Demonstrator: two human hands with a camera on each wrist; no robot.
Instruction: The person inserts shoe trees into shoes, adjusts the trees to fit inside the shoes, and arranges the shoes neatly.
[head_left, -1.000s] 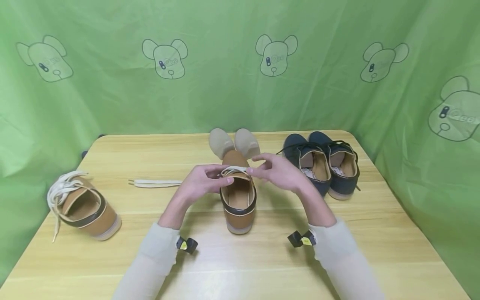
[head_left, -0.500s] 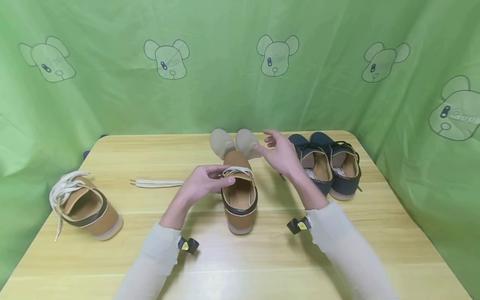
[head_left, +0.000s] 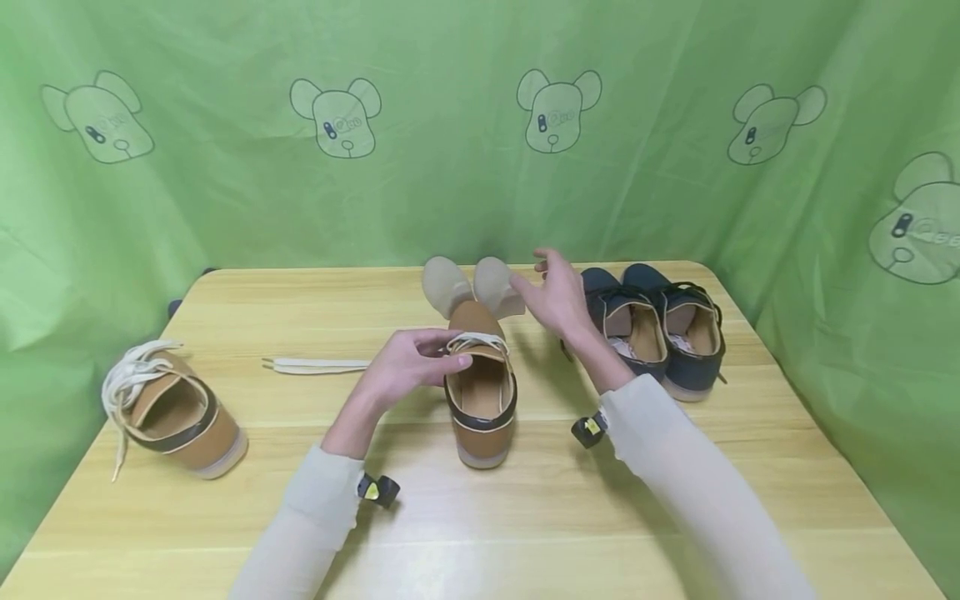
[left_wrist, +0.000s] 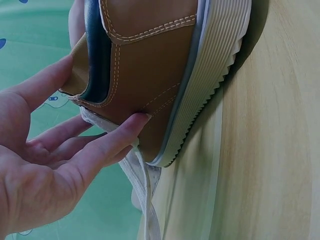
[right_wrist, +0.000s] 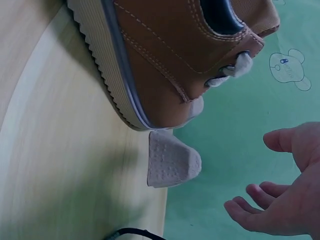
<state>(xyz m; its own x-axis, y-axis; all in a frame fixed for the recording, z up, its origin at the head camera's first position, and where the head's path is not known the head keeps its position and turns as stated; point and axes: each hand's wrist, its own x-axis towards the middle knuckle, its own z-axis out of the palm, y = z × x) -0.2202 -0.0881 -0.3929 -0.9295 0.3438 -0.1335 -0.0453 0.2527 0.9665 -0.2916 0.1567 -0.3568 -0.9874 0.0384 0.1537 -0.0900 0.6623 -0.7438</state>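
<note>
In the head view a brown shoe [head_left: 482, 425] stands upright at mid-table, heel toward me. White laces [head_left: 477, 340] cross its front. My left hand [head_left: 405, 367] holds its left side, with the thumb at the collar; in the left wrist view a finger [left_wrist: 107, 145] touches the brown side. Beyond the toe lie two beige toe-shaped inserts [head_left: 444, 283], apparently moulded pulp. My right hand [head_left: 558, 296] hovers beside the right insert [right_wrist: 172, 160], its fingers spread and holding nothing in the right wrist view.
A second brown shoe [head_left: 201, 442] with loosely bunched white laces stands at the left. Between the brown shoes lies a folded white lace [head_left: 318, 367]. Two dark blue shoes [head_left: 693, 367] with black laces stand at the right. Green curtain [head_left: 450, 192] surrounds the wooden table [head_left: 465, 533].
My right hand has left the laces of the middle shoe and moved forward and right, next to the inserts. The left hand keeps its hold on the shoe.
</note>
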